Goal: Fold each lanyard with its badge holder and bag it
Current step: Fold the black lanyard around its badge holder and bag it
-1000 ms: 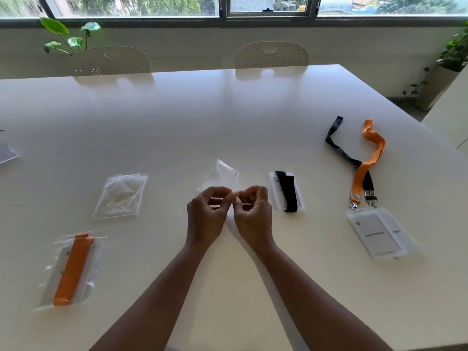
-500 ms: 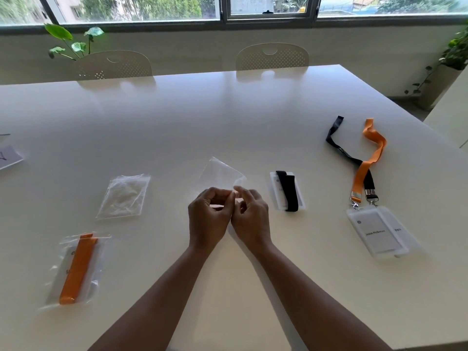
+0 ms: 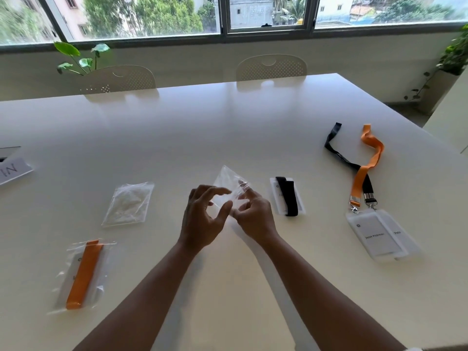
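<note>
A clear empty bag (image 3: 228,178) is lifted off the white table (image 3: 228,127), between my two hands at the middle. My left hand (image 3: 202,221) has thumb and curved fingers at the bag's near edge. My right hand (image 3: 255,216) pinches the other side, one fingertip showing through the plastic. Just right of the hands lies a folded black lanyard on its badge holder (image 3: 287,196), unbagged. A bagged orange lanyard (image 3: 82,273) lies at the front left.
A small pile of empty clear bags (image 3: 129,203) lies left of my hands. At the right, an unfolded black lanyard (image 3: 339,155) and orange lanyard (image 3: 367,168) trail from two overlapping badge holders (image 3: 377,236). A printed card (image 3: 12,169) sits at the left edge. Two chairs (image 3: 271,68) stand behind.
My hands, earlier pressed close together over the bag's edge, have spread apart. The left hand's fingers have loosened, and the bag has risen and tilted up to the right.
</note>
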Motion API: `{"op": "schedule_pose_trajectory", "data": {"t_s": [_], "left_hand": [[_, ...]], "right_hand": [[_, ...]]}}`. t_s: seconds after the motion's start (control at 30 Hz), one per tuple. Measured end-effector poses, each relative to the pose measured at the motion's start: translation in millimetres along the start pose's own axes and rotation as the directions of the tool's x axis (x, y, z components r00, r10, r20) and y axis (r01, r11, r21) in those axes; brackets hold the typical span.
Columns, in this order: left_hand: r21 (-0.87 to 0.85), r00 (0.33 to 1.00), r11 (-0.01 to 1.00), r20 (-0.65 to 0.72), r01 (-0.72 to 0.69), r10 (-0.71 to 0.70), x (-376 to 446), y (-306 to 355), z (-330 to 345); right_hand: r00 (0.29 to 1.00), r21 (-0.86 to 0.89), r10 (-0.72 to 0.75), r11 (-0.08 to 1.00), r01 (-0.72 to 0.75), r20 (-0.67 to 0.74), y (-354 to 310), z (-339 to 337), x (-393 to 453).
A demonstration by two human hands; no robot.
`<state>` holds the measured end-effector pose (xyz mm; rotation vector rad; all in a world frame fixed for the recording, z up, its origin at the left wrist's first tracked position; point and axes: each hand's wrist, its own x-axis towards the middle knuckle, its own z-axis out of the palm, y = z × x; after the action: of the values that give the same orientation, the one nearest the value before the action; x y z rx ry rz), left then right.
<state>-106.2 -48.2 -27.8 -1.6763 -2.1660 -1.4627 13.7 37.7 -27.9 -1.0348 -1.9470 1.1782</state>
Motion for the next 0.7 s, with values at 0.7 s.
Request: {"op": "schedule_pose_trajectory", "data": {"t_s": [0.7], "left_hand": [[0.338, 0.891, 0.904, 0.444, -0.262, 0.092, 32, 12, -9]], "right_hand": [[0.982, -0.282, -0.169, 0.949, 0.138, -0.090, -11, -65, 14]]}}
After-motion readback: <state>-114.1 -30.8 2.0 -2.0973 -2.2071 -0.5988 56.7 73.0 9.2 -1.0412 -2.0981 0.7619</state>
